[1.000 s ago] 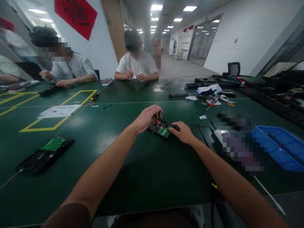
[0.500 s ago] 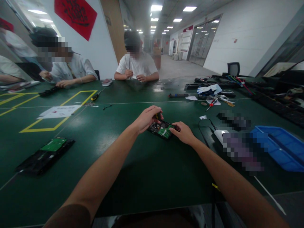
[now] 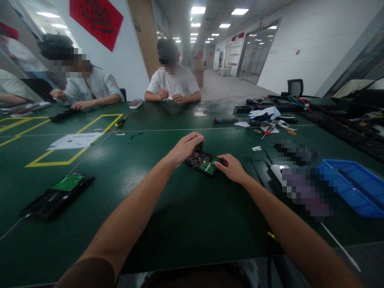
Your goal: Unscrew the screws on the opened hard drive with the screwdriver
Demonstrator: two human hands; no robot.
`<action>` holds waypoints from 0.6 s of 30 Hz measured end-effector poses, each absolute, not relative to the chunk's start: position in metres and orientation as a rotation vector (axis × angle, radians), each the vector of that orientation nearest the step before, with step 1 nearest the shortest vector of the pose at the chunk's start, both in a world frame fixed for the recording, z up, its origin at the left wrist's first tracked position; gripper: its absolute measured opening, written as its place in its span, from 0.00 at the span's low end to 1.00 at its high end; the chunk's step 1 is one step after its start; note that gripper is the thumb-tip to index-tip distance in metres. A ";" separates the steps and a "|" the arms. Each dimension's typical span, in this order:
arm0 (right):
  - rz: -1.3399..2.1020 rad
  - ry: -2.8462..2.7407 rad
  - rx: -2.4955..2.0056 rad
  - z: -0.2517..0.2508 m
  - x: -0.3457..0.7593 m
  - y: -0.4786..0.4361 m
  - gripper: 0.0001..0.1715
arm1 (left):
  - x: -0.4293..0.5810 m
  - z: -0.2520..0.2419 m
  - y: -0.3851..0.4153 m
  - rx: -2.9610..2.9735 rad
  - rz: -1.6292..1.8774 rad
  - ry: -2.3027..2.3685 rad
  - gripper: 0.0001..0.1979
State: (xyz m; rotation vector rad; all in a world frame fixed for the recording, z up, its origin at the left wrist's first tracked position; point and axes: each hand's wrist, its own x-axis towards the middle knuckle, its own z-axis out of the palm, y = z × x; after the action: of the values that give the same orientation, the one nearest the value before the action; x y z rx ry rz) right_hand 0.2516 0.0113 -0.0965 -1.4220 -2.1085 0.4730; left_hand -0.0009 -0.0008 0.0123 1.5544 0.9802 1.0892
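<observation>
A hard drive (image 3: pixel 200 163) with a green circuit board and a black frame lies on the green table in front of me. My left hand (image 3: pixel 187 149) is closed around the dark handle of a screwdriver (image 3: pixel 199 147), held upright over the drive's far left part. The screwdriver's tip is too small to make out. At the drive's right end, my right hand (image 3: pixel 230 167) grips its edge between thumb and fingers. A second drive in a black tray (image 3: pixel 57 198), also with a green board, rests apart at the left.
To the right are a blue plastic bin (image 3: pixel 357 186), a white device with a cable (image 3: pixel 279 172) and a red screwdriver (image 3: pixel 267 132). Gloves (image 3: pixel 264 114) lie further back. A yellow-handled screwdriver (image 3: pixel 121 121) and paper (image 3: pixel 75 141) are left. Co-workers sit across the table.
My left hand has shifted slightly, and more of the dark screwdriver handle now shows below its fingers. The right hand stays in place on the drive.
</observation>
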 end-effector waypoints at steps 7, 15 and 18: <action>0.478 -2.108 -1.420 -0.097 0.251 0.012 0.23 | 0.003 0.008 0.002 1.600 1.197 1.005 0.13; 0.459 -2.120 -1.414 -0.098 0.251 0.011 0.23 | 0.003 0.009 0.000 1.521 1.142 0.915 0.12; 0.460 -2.115 -1.419 -0.098 0.250 0.011 0.22 | 0.003 0.011 -0.002 1.385 1.088 0.822 0.10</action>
State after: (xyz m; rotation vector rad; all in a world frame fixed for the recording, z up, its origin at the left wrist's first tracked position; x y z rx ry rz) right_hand 0.2504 0.0111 -0.0982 -1.4193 -2.1153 0.4603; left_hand 0.0029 -0.0019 0.0106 1.3849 0.8219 1.0882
